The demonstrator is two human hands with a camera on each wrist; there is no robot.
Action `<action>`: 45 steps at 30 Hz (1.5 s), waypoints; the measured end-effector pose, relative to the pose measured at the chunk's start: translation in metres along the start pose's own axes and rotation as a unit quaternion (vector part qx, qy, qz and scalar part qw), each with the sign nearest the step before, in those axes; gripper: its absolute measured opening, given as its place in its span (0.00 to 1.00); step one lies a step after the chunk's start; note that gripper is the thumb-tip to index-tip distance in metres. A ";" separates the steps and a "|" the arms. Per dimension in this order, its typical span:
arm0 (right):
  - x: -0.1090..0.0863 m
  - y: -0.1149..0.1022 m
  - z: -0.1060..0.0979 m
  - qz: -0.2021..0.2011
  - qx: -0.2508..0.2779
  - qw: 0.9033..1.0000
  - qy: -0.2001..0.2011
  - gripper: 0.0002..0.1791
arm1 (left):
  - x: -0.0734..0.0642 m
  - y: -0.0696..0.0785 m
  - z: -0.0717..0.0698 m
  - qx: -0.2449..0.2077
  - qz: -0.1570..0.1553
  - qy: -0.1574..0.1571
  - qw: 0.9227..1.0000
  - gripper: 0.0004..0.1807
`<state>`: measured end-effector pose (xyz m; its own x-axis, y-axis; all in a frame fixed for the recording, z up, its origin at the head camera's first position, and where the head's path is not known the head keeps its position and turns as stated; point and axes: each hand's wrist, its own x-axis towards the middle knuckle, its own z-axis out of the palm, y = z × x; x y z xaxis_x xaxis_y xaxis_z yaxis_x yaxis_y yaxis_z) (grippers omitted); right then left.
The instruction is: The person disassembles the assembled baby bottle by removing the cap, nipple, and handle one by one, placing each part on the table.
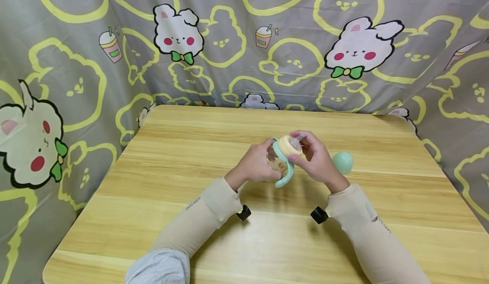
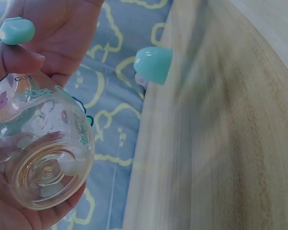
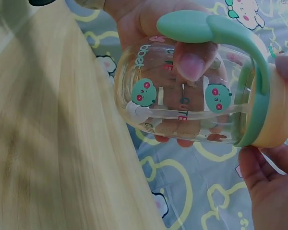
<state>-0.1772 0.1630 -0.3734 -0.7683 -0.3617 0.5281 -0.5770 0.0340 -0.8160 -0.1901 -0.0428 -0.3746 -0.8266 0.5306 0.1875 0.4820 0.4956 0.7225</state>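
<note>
Bottle, head view: we see the clear, rounded bottle with mint-green handles (image 1: pixel 282 164) held above the smooth wooden table (image 1: pixel 172 148), long axis slanting from our left hand (image 1: pixel 259 164) up to our right hand (image 1: pixel 315 161), which is nearer its translucent spout (image 1: pixel 301 137).
Body, left-wrist view: our left fingers curl round it.
Collar, right-wrist view: our right thumb and fingertips pinch the pale-yellow ring collar (image 3: pixel 274 112).

Seemingly a curtained booth — grey fabric (image 1: pixel 229 42) (rabbit-printed) hangs along three sides of a wood-grain table (image 1: pixel 275 246).
</note>
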 end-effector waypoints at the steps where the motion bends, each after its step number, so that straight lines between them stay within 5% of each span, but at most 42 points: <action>1: 0.000 0.000 0.000 -0.004 0.003 1.000 -0.002 0.26 | 0.000 0.000 0.000 0.000 0.000 0.000 1.000 0.39; 12: -0.001 -0.005 0.000 0.026 -0.126 0.991 0.031 0.27 | 0.000 -0.001 0.004 0.018 0.015 0.009 1.000 0.38; 21: -0.002 -0.002 0.000 0.003 -0.044 0.999 0.024 0.29 | -0.001 -0.001 0.005 0.017 0.010 0.008 1.000 0.38; 29: -0.003 -0.001 0.000 0.021 -0.088 0.995 0.043 0.31 | 0.000 -0.001 0.005 0.016 0.011 0.005 1.000 0.38; 37: -0.003 0.000 0.001 -0.013 -0.055 0.998 0.036 0.32 | -0.001 -0.001 0.005 0.010 0.008 0.005 1.000 0.38; 45: -0.005 0.000 0.005 -0.015 -0.126 0.991 0.045 0.31 | -0.003 -0.002 0.006 0.006 0.011 0.009 1.000 0.39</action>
<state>-0.1725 0.1603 -0.3773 -0.7648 -0.2823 0.5792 -0.6422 0.2606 -0.7209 -0.1867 -0.0414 -0.3804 -0.8209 0.5287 0.2158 0.5038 0.4928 0.7094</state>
